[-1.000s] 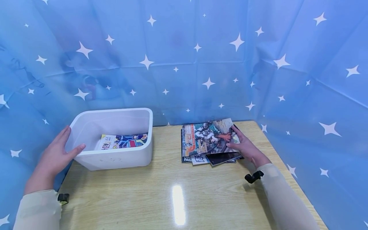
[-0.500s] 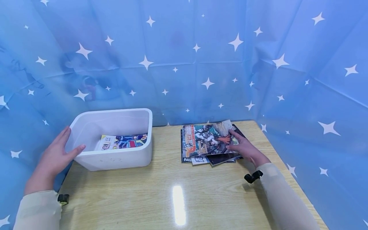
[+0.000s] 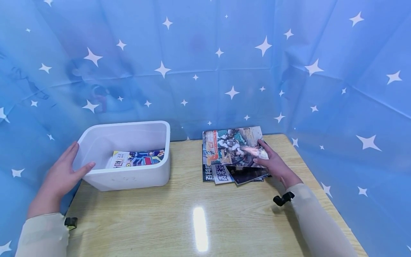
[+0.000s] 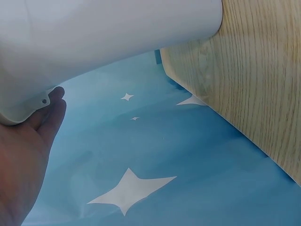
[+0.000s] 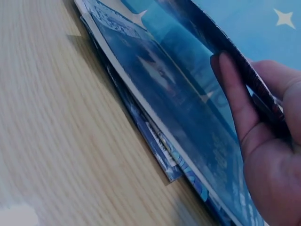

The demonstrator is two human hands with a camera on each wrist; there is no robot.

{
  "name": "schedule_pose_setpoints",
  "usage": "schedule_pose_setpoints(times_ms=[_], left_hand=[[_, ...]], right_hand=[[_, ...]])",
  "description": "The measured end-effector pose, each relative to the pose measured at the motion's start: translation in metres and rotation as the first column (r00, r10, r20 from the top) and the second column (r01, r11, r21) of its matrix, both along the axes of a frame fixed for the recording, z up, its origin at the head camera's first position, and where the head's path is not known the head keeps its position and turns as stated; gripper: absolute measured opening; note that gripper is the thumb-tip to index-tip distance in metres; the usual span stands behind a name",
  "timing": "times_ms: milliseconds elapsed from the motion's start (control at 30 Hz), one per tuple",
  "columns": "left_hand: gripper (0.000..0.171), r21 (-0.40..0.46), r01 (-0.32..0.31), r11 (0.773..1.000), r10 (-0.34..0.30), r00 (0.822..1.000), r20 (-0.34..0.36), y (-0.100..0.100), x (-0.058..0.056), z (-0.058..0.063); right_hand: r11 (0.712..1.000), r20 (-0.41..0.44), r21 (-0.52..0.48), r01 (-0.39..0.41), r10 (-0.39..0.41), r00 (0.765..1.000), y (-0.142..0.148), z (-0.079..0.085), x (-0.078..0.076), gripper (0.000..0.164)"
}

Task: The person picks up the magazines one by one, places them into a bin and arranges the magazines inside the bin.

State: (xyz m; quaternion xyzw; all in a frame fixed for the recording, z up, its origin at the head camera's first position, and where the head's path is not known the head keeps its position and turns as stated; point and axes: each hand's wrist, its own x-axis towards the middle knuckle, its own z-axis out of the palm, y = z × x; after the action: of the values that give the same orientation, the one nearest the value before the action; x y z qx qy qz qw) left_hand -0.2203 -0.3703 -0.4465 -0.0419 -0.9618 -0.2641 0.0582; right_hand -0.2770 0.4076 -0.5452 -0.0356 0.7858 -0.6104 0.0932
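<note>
On the left of the head view, my left hand (image 3: pixel 62 173) holds the near left corner of a white plastic bin (image 3: pixel 128 178). In the left wrist view its fingers (image 4: pixel 54 115) lie against the outside of the bin, by a small tab with a hole. A children's book or magazine (image 3: pixel 138 158) with a colourful cover lies inside. My right hand (image 3: pixel 274 162) pinches the right edge of a magazine (image 3: pixel 231 146) with an illustrated cover. That magazine is tilted up over a fanned stack of magazines (image 3: pixel 221 175); the right wrist view shows a gap between them.
Both the bin and the stack stand near the back of a wooden table (image 3: pixel 154 221). A blue curtain (image 3: pixel 199 89) with white stars hangs behind and along the sides. The bin sits close to the table's left edge.
The top magazine dipped slightly, then rose and tilted up in my right hand, baring more of the covers beneath. My left hand and the bin have stayed put.
</note>
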Motion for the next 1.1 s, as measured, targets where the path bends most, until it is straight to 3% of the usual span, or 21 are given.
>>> schedule_pose_setpoints(times_ms=[300,700,1100], left_hand=[[0.103,-0.003,-0.023,1.000,0.023,1.000,0.016,0.003,0.002,0.002],[0.102,-0.006,-0.014,1.000,0.014,1.000,0.011,0.003,0.002,0.003],[0.104,0.008,-0.009,1.000,0.009,1.000,0.014,0.002,0.002,0.002]], right_hand=[[0.995,-0.006,-0.099,0.010,-0.011,1.000,-0.006,0.007,0.000,0.095],[0.998,-0.035,-0.058,0.024,-0.026,0.999,-0.015,0.019,0.003,0.095],[0.995,0.006,-0.092,0.044,-0.044,0.999,-0.020,0.028,0.003,0.093]])
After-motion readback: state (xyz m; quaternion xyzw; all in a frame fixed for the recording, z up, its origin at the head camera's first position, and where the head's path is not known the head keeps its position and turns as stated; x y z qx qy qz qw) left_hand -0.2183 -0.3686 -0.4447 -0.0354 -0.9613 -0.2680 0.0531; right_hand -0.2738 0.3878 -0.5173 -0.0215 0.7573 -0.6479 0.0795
